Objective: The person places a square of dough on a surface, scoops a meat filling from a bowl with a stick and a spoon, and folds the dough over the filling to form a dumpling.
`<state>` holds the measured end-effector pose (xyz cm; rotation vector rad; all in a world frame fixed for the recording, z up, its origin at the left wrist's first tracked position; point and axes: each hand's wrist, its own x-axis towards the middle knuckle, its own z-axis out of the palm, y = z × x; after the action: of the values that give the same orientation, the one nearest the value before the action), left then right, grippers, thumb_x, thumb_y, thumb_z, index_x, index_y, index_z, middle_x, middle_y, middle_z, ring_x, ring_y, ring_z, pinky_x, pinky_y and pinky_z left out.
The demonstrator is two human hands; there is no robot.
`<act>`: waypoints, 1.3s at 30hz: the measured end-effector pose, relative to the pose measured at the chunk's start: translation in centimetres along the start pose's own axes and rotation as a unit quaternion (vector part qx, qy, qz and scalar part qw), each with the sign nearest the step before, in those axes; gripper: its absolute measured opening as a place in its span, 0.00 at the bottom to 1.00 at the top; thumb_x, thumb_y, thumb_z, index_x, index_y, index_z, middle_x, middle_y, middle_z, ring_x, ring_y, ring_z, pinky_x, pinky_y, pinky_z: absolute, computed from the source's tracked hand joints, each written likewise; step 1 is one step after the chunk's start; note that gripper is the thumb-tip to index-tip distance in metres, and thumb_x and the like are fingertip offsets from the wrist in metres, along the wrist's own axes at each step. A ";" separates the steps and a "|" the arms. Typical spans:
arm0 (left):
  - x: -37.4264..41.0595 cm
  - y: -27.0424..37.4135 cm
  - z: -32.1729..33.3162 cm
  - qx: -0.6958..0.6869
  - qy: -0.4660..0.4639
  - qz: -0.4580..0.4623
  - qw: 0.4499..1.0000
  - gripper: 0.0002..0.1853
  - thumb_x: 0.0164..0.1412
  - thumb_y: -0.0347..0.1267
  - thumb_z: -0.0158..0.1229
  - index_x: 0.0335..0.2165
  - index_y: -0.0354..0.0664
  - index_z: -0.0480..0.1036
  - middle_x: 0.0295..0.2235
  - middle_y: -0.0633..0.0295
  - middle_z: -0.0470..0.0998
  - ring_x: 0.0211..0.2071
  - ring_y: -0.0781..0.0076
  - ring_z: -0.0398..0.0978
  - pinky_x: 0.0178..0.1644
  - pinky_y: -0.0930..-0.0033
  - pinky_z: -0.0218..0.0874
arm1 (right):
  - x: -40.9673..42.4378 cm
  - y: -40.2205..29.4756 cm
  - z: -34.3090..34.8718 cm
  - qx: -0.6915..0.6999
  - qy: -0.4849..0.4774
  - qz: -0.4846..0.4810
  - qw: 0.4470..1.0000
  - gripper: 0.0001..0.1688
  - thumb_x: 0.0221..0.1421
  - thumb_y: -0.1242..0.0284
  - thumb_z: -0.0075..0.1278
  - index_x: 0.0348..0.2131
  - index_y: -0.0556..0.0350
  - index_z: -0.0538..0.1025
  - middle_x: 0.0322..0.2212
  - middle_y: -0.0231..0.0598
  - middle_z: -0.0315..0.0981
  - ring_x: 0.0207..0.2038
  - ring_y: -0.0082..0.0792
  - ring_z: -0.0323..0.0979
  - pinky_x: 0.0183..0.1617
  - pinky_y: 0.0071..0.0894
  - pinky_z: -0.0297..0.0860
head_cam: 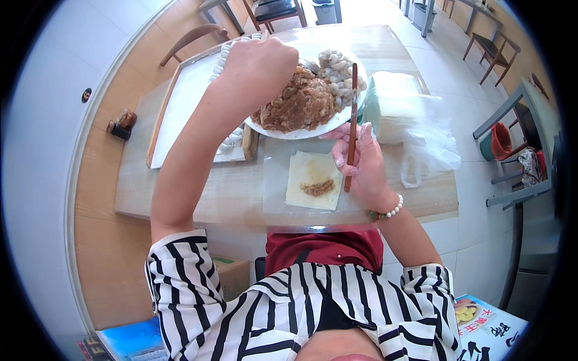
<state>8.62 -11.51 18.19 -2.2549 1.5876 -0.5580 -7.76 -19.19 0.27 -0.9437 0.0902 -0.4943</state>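
Observation:
My left hand (pixel 262 58) reaches over the far part of a wood-edged tray (pixel 174 104), where white wrapped dumplings (pixel 220 63) lie in a row; its fingers are hidden behind the knuckles. My right hand (pixel 368 169) holds a thin brown wooden stick (pixel 353 122) upright. In front of me lies a stack of square dough wrappers (pixel 295 171), the top one bearing a small heap of minced filling (pixel 319 187). Beyond it, a white plate (pixel 289 134) holds a large mound of brown minced filling (pixel 302 104) and peeled shrimp (pixel 336 67).
To the right of the plate, a white block-shaped stack (pixel 393 90) sits partly in a clear plastic bag (pixel 422 117). Two small jars (pixel 123 122) stand by the wall at left. A wooden chair (pixel 194 40) is beyond the table (pixel 180 198).

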 end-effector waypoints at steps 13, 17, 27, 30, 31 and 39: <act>-9.1 -0.7 4.6 -0.178 0.186 -0.071 0.964 0.14 0.56 0.19 0.53 0.40 0.41 0.79 0.29 0.53 0.78 0.29 0.55 0.77 0.34 0.62 0.68 | 0.1 0.1 -0.5 0.008 -0.031 0.000 0.999 0.38 0.69 0.45 0.27 0.45 0.65 0.69 0.37 0.41 0.73 0.23 0.13 0.60 0.18 0.11 0.49; -10.3 0.1 4.1 -0.249 0.254 -0.072 0.932 0.15 0.53 0.19 0.59 0.41 0.42 0.79 0.26 0.56 0.77 0.27 0.60 0.75 0.31 0.65 0.67 | 0.1 -0.1 -0.5 -0.003 -0.004 -0.019 1.000 0.38 0.69 0.45 0.27 0.46 0.65 0.69 0.38 0.41 0.74 0.23 0.13 0.61 0.18 0.10 0.50; -12.6 0.4 8.3 -0.281 0.361 -0.015 0.889 0.18 0.49 0.15 0.60 0.40 0.39 0.80 0.27 0.60 0.78 0.28 0.67 0.73 0.31 0.68 0.65 | 0.2 -0.1 -0.4 -0.003 -0.005 -0.021 1.000 0.41 0.69 0.45 0.26 0.48 0.69 0.68 0.39 0.47 0.74 0.23 0.15 0.62 0.17 0.10 0.50; -12.4 1.3 9.5 -0.261 0.349 0.025 0.900 0.18 0.46 0.15 0.60 0.38 0.38 0.80 0.26 0.61 0.77 0.28 0.66 0.72 0.31 0.67 0.65 | 0.2 -0.1 -0.2 -0.011 -0.013 -0.017 1.000 0.41 0.69 0.45 0.26 0.48 0.70 0.68 0.40 0.48 0.74 0.23 0.15 0.61 0.17 0.10 0.50; -12.3 1.5 10.0 -0.248 0.337 0.031 0.908 0.18 0.45 0.15 0.60 0.38 0.38 0.80 0.26 0.61 0.77 0.28 0.65 0.72 0.31 0.67 0.65 | 0.2 -0.1 -0.1 -0.013 -0.016 -0.015 1.000 0.41 0.69 0.45 0.26 0.48 0.70 0.68 0.40 0.48 0.74 0.23 0.15 0.61 0.17 0.10 0.50; -12.8 -0.1 8.2 -0.297 0.370 -0.001 0.880 0.19 0.44 0.14 0.62 0.38 0.37 0.80 0.27 0.60 0.78 0.28 0.66 0.72 0.30 0.69 0.63 | 0.2 0.0 -0.6 0.001 -0.008 -0.014 1.000 0.41 0.69 0.45 0.26 0.48 0.69 0.68 0.39 0.50 0.74 0.22 0.15 0.61 0.17 0.11 0.50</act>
<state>8.84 0.97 9.51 -2.6390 2.3835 -1.1768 -7.77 -19.66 -0.07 -0.9490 0.0614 -0.5121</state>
